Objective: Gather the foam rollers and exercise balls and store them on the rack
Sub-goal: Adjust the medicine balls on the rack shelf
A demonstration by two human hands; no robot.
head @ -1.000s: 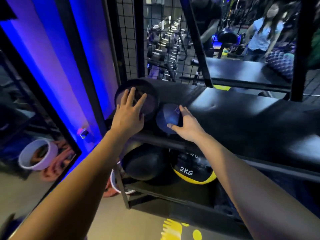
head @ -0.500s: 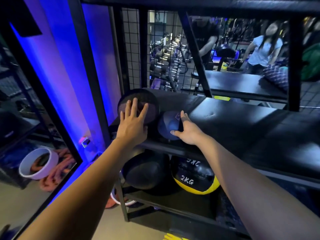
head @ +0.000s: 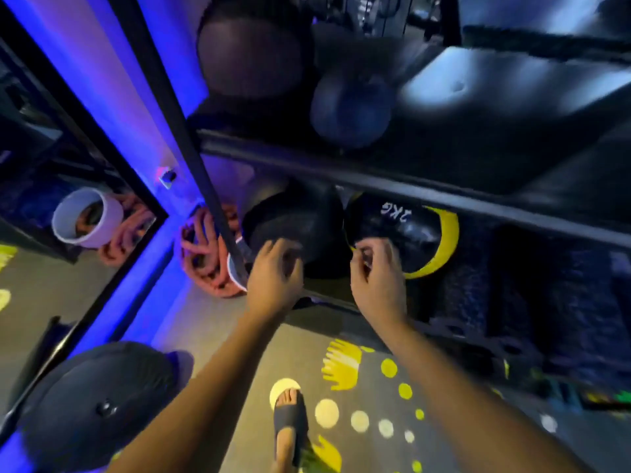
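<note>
On the black rack's [head: 392, 180] upper shelf rest a large dark ball [head: 249, 52] at the left and a smaller blue ball [head: 350, 110] beside it. The lower shelf holds a black ball [head: 300, 216] and a black and yellow 2KG ball [head: 409, 230]. My left hand [head: 276, 274] hangs in front of the black ball with fingers loosely spread, holding nothing. My right hand [head: 375, 274] is in front of the 2KG ball, fingers curled and empty. Another big dark ball [head: 99, 401] lies on the floor at the lower left.
A coil of pink rope [head: 205, 257] and a white bucket [head: 235, 268] sit on the floor left of the rack post. A mirror [head: 68, 186] lines the blue-lit left wall. My sandalled foot [head: 288, 421] stands on the grey floor with yellow marks.
Both hands have let go of the two balls on the upper shelf and dropped to the lower shelf level. My view has tilted down toward the floor.
</note>
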